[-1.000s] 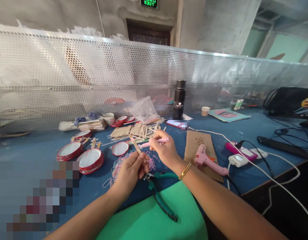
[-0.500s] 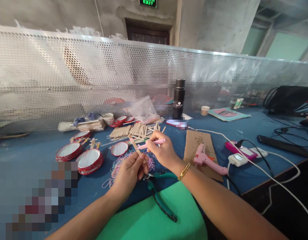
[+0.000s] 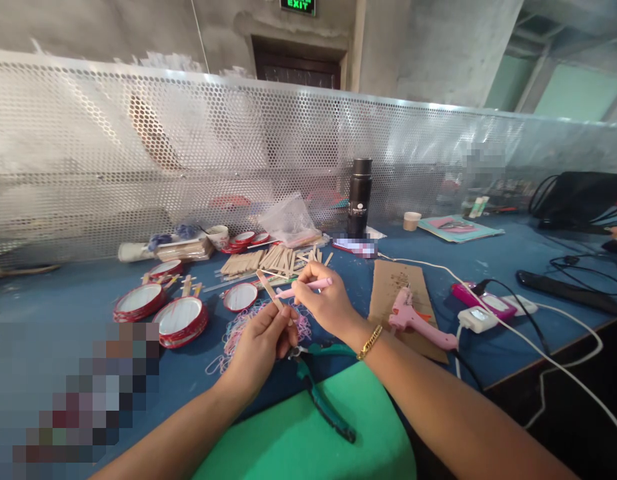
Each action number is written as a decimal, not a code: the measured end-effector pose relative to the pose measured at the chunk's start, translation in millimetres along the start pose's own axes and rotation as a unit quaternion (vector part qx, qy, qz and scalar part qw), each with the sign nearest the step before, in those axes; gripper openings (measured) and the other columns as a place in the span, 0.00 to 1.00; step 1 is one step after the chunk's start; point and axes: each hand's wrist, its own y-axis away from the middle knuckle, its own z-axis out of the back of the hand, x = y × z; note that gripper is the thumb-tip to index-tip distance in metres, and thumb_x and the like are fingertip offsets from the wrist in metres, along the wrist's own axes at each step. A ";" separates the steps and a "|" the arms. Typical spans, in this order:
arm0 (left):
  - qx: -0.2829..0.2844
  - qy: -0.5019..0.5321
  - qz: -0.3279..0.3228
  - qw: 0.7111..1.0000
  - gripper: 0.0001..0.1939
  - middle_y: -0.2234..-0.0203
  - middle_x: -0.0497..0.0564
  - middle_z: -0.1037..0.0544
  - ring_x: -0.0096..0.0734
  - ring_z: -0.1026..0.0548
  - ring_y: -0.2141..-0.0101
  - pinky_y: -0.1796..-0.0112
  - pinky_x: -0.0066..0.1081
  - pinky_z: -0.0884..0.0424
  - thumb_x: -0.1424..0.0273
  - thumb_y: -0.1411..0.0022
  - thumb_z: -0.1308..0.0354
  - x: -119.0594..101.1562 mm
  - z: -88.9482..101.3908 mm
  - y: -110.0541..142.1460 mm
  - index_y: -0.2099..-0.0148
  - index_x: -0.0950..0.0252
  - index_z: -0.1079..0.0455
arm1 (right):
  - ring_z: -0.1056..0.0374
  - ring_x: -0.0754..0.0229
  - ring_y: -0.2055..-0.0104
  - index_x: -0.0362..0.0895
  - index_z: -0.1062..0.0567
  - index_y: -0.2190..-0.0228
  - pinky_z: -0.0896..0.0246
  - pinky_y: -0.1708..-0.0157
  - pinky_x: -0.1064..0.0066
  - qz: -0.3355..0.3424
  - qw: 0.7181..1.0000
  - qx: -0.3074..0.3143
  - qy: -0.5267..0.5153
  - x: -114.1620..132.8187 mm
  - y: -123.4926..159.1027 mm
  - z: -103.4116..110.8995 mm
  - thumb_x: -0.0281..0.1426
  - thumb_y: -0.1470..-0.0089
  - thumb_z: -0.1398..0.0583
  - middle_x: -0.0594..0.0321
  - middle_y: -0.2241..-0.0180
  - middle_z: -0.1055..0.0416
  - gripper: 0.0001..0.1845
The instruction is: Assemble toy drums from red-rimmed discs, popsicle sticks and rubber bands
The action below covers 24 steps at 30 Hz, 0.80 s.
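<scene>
left: my left hand (image 3: 268,337) pinches the wooden stick (image 3: 267,283), slanting up between my hands; best braced firmly | right: my right hand (image 3: 324,300) grips the pink pen (image 3: 314,285), tip seemingly at the stick; light pressure suits | vs a second ago: pink pen sits slightly further left

Stick (image 3: 269,288) in left hand (image 3: 268,331), pen-like tool (image 3: 318,285) in right hand (image 3: 328,298), both central; stacked discs (image 3: 181,320) at nine o'clock, loose sticks (image 3: 277,259) at eleven, bottle (image 3: 359,200) behind at one; glue gun (image 3: 404,311) on cardboard (image 3: 385,283) at three; pliers (image 3: 322,401) at five
</scene>
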 end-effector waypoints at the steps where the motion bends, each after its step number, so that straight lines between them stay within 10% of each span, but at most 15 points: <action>1: 0.001 0.001 0.001 1.000 0.25 0.84 0.45 0.27 0.22 0.39 0.85 0.81 0.26 0.48 0.45 0.43 0.37 -0.1 0.1 0.1 0.66 0.63 0.29 | 0.35 0.60 0.73 0.48 0.33 0.77 0.40 0.68 0.68 0.000 1.000 0.000 0.000 -0.1 0.0 -0.1 0.33 0.45 0.40 0.68 0.78 0.30 0.11; 24: 0.001 0.020 0.014 1.000 0.26 0.82 0.44 0.26 0.19 0.39 0.85 0.81 0.24 0.47 0.45 0.45 0.35 -3.6 1.5 0.5 0.66 0.64 0.30 | 0.33 0.61 0.74 0.48 0.33 0.77 0.39 0.70 0.69 -0.016 0.999 -0.020 -0.031 -4.8 -4.3 5.7 0.34 0.45 0.39 0.69 0.79 0.30 0.11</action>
